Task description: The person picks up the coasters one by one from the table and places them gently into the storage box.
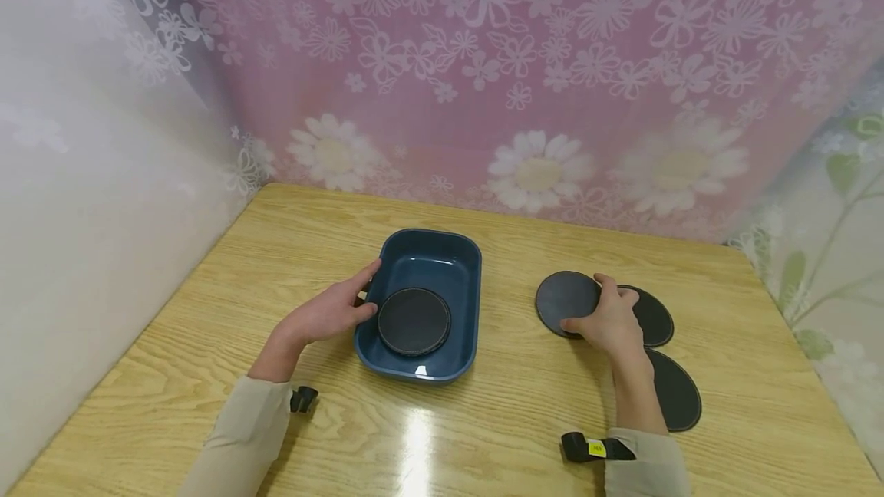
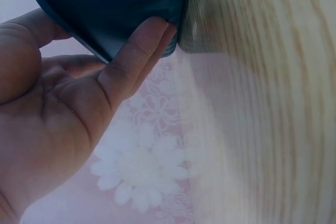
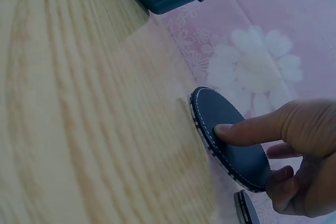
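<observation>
Wooden table (image 1: 514, 413); dark disc (image 1: 562, 299) between right thumb (image 3: 254, 129) and fingers (image 3: 281, 183).

My feed shows a home-like tabletop corner: a wood-grain table (image 1: 518, 405) against a pink, daisy-printed backdrop (image 1: 511, 90); which room, I can't tell.

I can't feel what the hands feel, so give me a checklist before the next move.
1. Left hand on tray: ok.
2. Right hand on held coaster: ok.
3. Held coaster off the table: cannot tell.
4. Tray's far end bare: ok.
5. Tray coaster single, not stacked: cannot tell.
6. Far loose coaster and near loose coaster in tray: not ok.
</observation>
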`<control>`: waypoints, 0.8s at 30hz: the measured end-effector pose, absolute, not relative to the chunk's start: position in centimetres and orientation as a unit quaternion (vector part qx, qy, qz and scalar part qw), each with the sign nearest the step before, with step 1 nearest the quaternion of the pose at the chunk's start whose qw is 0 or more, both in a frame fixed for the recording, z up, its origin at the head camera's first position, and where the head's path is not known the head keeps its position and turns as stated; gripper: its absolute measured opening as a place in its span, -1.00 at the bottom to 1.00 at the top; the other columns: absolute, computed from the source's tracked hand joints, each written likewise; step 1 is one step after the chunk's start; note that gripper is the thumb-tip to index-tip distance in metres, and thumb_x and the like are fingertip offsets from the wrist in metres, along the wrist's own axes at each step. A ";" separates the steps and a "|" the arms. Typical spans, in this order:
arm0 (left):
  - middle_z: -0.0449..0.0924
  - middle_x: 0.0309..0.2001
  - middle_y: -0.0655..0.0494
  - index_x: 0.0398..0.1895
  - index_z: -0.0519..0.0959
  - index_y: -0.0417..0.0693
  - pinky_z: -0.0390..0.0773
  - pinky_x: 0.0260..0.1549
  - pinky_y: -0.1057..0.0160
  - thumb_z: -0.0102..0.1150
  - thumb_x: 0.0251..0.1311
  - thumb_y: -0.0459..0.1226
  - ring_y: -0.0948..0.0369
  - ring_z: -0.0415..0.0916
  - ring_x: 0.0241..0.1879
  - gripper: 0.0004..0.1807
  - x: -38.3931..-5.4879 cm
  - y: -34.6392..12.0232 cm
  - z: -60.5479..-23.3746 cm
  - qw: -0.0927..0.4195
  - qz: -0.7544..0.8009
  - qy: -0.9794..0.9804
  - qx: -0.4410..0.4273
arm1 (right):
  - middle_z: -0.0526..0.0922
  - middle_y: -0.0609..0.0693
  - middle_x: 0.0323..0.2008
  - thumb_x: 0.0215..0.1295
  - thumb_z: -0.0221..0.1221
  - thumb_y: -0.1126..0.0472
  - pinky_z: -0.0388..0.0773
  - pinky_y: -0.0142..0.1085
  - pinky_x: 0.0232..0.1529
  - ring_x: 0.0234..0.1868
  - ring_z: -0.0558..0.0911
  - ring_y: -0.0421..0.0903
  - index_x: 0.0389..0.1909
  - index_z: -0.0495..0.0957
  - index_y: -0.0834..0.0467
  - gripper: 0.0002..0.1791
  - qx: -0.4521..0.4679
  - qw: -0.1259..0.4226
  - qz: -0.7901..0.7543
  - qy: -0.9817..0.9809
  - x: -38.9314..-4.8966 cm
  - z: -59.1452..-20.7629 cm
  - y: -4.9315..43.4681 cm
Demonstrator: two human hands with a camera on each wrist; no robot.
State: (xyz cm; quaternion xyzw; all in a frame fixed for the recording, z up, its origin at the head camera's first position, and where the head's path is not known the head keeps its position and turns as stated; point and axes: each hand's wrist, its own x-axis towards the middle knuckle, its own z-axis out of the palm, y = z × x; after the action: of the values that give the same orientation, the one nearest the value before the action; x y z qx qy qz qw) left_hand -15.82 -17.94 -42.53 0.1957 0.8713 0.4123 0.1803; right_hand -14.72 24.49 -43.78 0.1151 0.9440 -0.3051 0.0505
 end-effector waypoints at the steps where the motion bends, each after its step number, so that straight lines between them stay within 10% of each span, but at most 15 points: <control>1: 0.03 0.51 -0.29 0.61 -0.23 -0.11 0.46 0.17 -0.09 -0.05 0.48 -0.32 -0.19 0.28 0.36 -0.20 -15.8 -17.9 -42.5 0.180 0.412 0.871 0.197 | -0.08 0.58 0.33 0.07 0.45 0.09 0.45 0.26 -0.16 -0.03 0.44 0.59 0.55 -0.11 0.27 0.18 0.118 0.049 -0.299 0.946 -14.6 -43.6 24.5; 14: 0.03 0.51 -0.30 0.61 -0.24 -0.12 0.45 0.18 -0.09 -0.06 0.48 -0.32 -0.19 0.26 0.37 -0.21 -15.7 -18.0 -42.3 0.184 0.413 0.870 0.196 | 0.09 0.56 0.27 0.19 0.36 0.16 0.38 0.34 0.00 0.12 0.33 0.56 0.44 0.11 0.31 -0.11 0.112 0.012 -0.331 0.937 -13.7 -42.9 25.4; 24: 0.05 0.50 -0.31 0.61 -0.24 -0.12 0.43 0.19 -0.10 -0.06 0.48 -0.31 -0.20 0.29 0.35 -0.21 -15.5 -18.2 -42.3 0.183 0.411 0.870 0.200 | 0.38 0.30 -0.17 0.46 0.05 0.31 0.41 -0.17 -0.38 -0.31 0.45 0.13 0.37 0.20 0.32 -0.48 0.064 0.003 -0.363 0.930 -12.8 -42.8 27.1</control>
State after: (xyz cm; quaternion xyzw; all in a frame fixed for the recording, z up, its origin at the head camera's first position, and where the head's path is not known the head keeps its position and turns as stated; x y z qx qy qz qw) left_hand -15.55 -18.18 -42.31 0.2002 0.8704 0.4107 0.1832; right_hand -12.84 27.14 -42.81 0.0644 0.9295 -0.3630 0.0027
